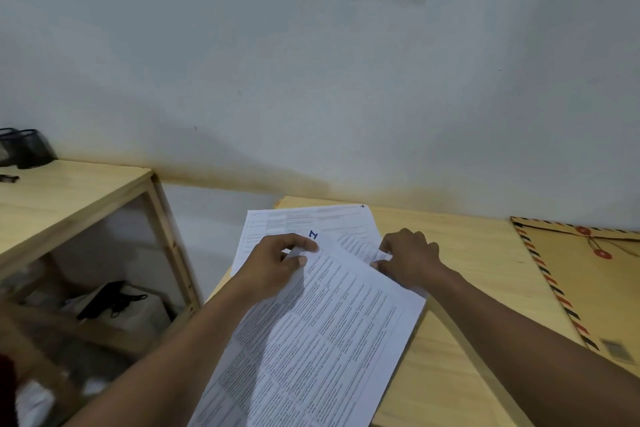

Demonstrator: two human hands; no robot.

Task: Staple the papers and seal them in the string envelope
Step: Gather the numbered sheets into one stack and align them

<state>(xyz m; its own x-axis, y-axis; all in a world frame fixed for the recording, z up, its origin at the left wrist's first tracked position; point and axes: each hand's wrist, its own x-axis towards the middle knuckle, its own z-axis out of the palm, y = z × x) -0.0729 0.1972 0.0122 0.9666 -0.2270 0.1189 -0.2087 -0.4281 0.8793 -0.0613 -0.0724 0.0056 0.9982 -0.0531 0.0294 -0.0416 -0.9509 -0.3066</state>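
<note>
The printed papers (332,322) are laid on the left end of the table (467,305), the top sheet's far corners being pinched by the left hand (277,263) and the right hand (408,260). The string envelope (588,288) is laid flat at the table's right side, apart from them, and a wooden shelf (69,191) is seen leftward.
</note>
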